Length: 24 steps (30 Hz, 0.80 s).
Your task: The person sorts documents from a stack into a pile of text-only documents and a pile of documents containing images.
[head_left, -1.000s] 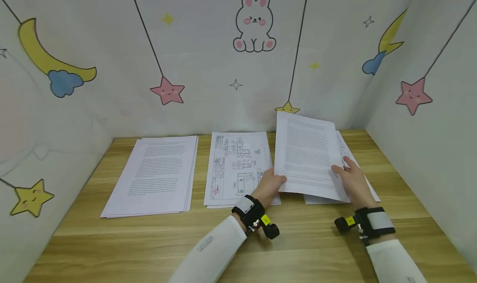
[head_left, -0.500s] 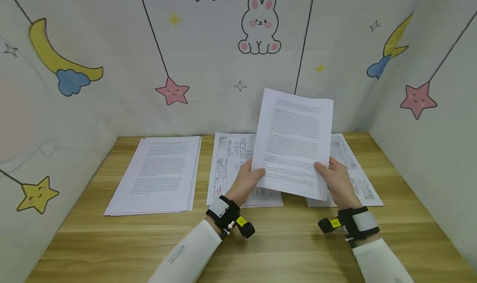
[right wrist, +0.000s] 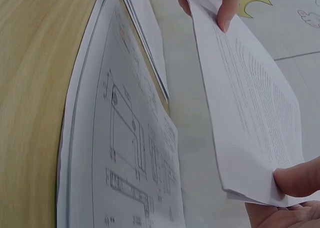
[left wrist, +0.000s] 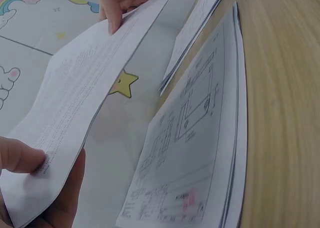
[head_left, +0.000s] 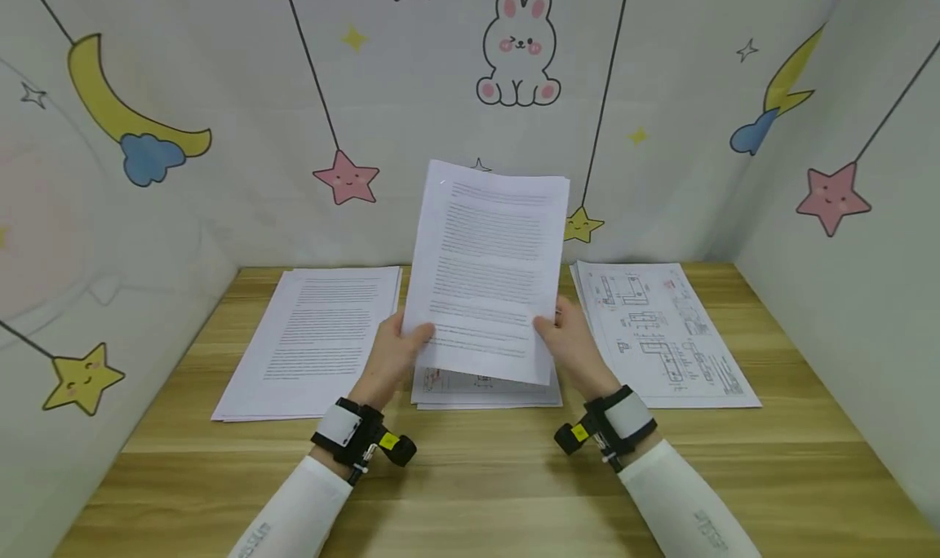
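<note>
The printing on the held papers (head_left: 488,272) runs in paragraphs of dark lines too small to read; the left pile (head_left: 316,346) has similar text, equally unreadable. The right pile (head_left: 661,338) shows a technical drawing with outlined parts, tiny dimension labels and a reddish mark near its far edge. The middle pile (head_left: 488,396) also carries a drawing with a red mark, its small lettering unclear. Each of the two white sleeves, the left sleeve (head_left: 301,505) and the right sleeve (head_left: 683,501), bears grey lettering too blurred to make out. Three piles lie side by side on the wood-grain desk (head_left: 485,497), one of text and two of drawings; the number of sheets in each cannot be told. The held papers, more than one sheet by their edges, are raised above the middle pile, apart from it, and hide most of it from the head view. Two hands hold them: the left hand (head_left: 392,354) pinches the lower left edge, thumb on the printed face and fingers behind, and the right hand (head_left: 580,346) pinches the lower right edge likewise. On the wall are one rabbit (head_left: 519,48) and two pink stars (head_left: 347,178).
</note>
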Motion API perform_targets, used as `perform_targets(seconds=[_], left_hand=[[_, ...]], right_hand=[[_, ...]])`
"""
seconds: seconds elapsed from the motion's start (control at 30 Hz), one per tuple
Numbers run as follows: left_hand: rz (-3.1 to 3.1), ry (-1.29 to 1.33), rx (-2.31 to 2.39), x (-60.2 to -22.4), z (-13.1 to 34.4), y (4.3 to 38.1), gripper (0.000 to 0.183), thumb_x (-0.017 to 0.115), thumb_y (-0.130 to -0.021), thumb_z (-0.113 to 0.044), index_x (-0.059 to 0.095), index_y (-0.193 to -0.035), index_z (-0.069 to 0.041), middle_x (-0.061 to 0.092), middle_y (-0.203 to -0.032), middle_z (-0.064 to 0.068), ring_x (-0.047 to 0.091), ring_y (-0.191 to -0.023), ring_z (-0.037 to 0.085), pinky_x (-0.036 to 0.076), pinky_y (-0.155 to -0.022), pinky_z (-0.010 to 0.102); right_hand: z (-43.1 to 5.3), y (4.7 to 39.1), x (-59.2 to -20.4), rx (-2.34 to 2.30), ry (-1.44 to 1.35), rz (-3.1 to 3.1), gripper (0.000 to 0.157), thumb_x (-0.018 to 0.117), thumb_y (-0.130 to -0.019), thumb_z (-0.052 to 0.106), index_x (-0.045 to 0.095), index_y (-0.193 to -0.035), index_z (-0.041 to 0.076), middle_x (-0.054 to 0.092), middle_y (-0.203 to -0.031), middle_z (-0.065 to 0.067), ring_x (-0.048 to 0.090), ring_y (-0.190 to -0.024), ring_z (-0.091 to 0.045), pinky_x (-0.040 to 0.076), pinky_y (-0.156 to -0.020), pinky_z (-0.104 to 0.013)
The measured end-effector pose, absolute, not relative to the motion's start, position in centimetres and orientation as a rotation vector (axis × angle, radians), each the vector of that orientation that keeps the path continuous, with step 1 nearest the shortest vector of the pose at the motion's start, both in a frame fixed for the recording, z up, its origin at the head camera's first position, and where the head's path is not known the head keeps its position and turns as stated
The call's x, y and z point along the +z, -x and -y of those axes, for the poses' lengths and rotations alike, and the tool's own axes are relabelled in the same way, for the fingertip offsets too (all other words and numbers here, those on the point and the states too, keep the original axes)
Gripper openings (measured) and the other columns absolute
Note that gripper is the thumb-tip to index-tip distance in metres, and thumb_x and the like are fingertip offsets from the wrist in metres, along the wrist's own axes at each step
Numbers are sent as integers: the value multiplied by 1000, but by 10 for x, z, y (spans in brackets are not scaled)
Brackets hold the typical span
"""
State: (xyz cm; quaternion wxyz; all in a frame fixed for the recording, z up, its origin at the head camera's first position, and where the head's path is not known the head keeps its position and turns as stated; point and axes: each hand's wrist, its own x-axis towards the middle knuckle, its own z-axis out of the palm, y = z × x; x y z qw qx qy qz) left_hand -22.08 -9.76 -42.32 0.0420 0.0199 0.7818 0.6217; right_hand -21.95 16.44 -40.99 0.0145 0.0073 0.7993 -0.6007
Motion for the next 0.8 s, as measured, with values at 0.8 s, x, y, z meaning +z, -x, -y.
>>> perform_targets(seconds=[0.8], left_hand=[[-2570, 520, 1560, -430, 260, 196, 66, 35, -105, -26, 7, -158, 1, 15, -164, 26, 21, -150, 42, 22, -120, 59]], right_hand=[[1, 230, -442, -1820, 226, -2444, 61, 57, -93, 2, 38, -151, 0, 70, -107, -17, 60, -68, -9, 47, -56, -18]])
